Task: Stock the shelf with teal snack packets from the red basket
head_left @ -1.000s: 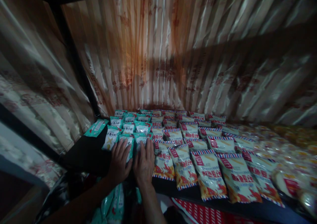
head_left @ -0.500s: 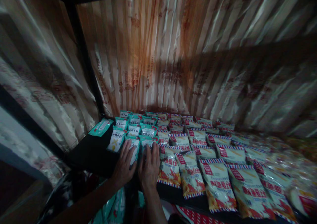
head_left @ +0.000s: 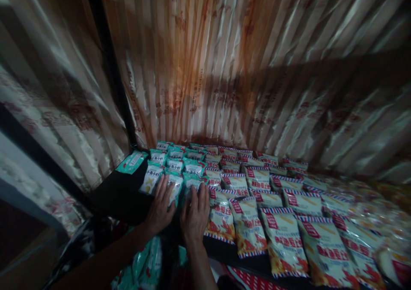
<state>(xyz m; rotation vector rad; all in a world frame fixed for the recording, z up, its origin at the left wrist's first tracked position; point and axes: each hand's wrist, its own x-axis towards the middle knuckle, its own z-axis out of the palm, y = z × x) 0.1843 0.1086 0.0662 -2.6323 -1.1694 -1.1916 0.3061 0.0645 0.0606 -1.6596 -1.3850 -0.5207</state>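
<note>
My left hand [head_left: 161,208] rests with its fingers stretched over a teal-and-white snack bag [head_left: 176,186] in the front row. Beside it, my right hand [head_left: 195,213] lies with fingers extended on the lower part of another teal snack bag [head_left: 192,181]. Neither hand is wrapped around a bag. Behind them, several more teal bags [head_left: 175,153] stand in leaning rows. One teal bag [head_left: 151,178] sits just left of my left hand. Right of my right hand is a cream snack bag [head_left: 220,215] with red print and striped edges.
Rows of cream bags [head_left: 284,241] fill the black shelf [head_left: 120,196] to the right, with clear-wrapped items [head_left: 372,204] beyond. A teal bag [head_left: 132,162] lies flat at the back left corner. Corrugated sheeting [head_left: 205,67] and a black post [head_left: 112,63] border the shelf. More teal bags [head_left: 149,262] sit below.
Both hands stay on the front teal bags, with only a slight shift of the left hand off the bag's middle toward its left side. The view has moved a little.
</note>
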